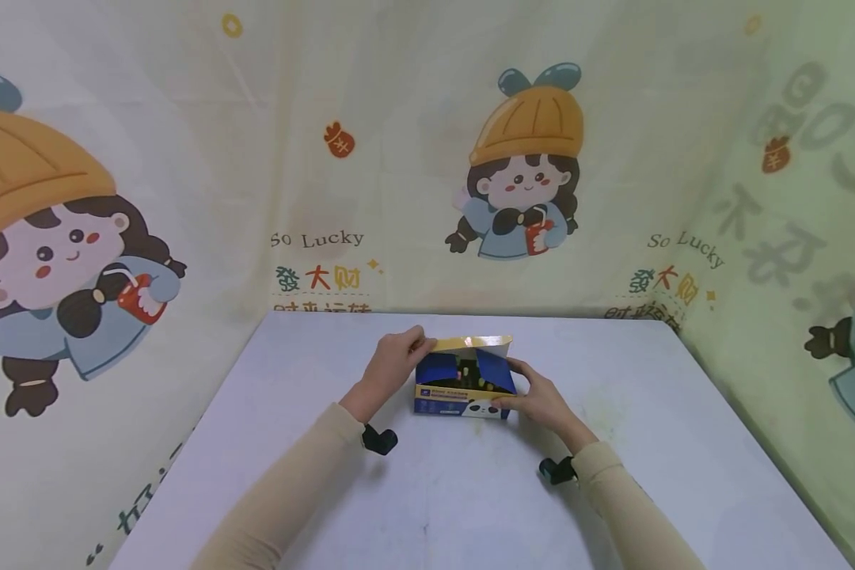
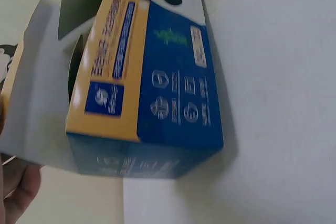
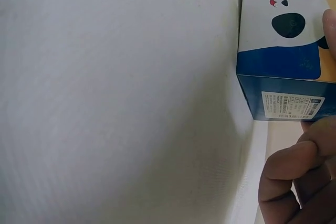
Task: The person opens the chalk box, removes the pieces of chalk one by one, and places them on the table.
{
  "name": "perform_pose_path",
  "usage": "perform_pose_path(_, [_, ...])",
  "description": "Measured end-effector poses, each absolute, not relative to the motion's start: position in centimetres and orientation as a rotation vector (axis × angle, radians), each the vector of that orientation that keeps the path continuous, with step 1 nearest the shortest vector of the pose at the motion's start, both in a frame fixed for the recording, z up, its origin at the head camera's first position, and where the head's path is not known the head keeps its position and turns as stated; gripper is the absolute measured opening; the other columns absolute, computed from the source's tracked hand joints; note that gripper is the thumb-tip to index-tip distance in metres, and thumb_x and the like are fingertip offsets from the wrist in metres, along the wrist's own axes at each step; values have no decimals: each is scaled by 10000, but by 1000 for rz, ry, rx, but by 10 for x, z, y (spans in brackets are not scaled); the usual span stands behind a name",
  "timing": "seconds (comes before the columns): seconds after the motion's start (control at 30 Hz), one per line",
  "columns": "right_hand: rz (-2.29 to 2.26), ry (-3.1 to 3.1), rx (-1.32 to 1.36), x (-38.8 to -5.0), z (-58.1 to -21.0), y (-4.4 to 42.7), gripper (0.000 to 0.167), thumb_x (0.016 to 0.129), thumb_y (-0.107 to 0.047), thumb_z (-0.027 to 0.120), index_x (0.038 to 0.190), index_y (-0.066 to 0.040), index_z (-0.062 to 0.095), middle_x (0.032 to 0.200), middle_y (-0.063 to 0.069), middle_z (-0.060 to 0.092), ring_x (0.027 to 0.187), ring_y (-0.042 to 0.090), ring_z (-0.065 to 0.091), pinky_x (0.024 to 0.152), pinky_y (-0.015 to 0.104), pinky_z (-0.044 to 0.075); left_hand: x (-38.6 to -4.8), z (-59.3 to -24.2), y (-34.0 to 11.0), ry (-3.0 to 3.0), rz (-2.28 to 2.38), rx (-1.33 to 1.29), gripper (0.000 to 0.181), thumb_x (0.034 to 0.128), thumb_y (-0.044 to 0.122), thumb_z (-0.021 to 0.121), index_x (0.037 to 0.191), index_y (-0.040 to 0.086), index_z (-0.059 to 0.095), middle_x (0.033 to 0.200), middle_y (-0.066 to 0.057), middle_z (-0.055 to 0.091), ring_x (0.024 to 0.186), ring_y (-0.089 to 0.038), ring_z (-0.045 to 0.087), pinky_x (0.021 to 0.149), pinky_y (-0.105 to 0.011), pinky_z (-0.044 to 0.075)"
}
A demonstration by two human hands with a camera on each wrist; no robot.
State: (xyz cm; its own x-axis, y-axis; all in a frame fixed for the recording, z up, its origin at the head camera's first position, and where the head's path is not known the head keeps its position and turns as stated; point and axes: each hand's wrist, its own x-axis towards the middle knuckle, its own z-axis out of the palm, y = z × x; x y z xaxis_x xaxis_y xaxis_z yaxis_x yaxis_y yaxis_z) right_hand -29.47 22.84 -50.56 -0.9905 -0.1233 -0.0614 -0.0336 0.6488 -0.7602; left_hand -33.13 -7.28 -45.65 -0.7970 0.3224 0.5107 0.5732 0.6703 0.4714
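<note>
A blue and yellow cardboard box [image 1: 438, 405] with a panda face on its front stands on the table, top open. Its yellow-edged lid [image 1: 470, 343] is raised at the back, and two blue side flaps [image 1: 438, 370] slant over the opening. Inside are dark contents [image 1: 466, 380] with small coloured spots, too small to identify. My left hand [image 1: 393, 360] pinches the lid at its left end; the left wrist view shows the lid's pale inside [image 2: 37, 93]. With the thumb in front and fingers behind, my right hand [image 1: 545, 404] grips the box's right end, where a white label [image 3: 293, 105] shows.
The white table [image 1: 427, 491] reaches back to a cartoon-printed cloth [image 1: 413, 182] hung behind it and along both sides. A black wrist device [image 1: 380, 440] sits below the left hand, another black device [image 1: 557, 471] below the right.
</note>
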Motion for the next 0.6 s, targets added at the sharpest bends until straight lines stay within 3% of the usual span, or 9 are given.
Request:
perform_pose_path(0.13, [-1275,2752,-134,-293,-507,229,1063,749,-546,896,1599,-175,378,1644,134,399,1539,448,277,1181,709,224,-329,-460,-69,-2385,-955,-627,234,1025,316,668,1038,97,748,874,-26,759,770,-145,698,689,-276,566])
perform_pose_path(0.2, [-1276,2748,-140,-293,-507,230,1070,746,-549,897,1599,-169,376,1643,136,399,1538,446,280,1183,703,225,-329,-462,-68,-2372,-969,-604,274,1045,303,640,1152,76,750,971,-58,781,860,-178,741,760,-321,606])
perform_pose_path(0.27, [-1273,2747,-147,-292,-508,230,1078,745,-553,896,1602,-164,370,1644,138,398,1538,443,283,1188,694,230,-329,-466,-69,-2386,-977,-582,274,1066,292,605,1174,80,740,1077,-82,784,977,-212,758,823,-368,614])
perform_pose_path(0.4, [-1262,2752,-162,-293,-508,230,1086,753,-557,888,1609,-156,355,1642,141,399,1538,438,286,1193,680,237,-329,-473,-68,-2480,-1020,-547,287,1078,326,573,1207,110,712,1291,-97,728,1135,-260,724,921,-437,590])
perform_pose_path(0.5, [-1253,2750,-161,-293,-508,230,1087,762,-550,884,1615,-155,340,1646,148,388,1539,442,280,1191,682,238,-327,-482,-66,-2596,-1056,-497,411,1070,419,556,1351,135,652,1409,-82,662,1244,-273,668,1013,-462,543])
perform_pose_path(0.6, [-1235,2755,-167,-294,-508,230,1085,780,-546,874,1621,-142,321,1654,160,370,1538,453,273,1185,689,242,-324,-490,-62,-2711,-1075,-441,588,1047,529,539,1487,140,554,1563,-111,517,1406,-324,533,1123,-514,449])
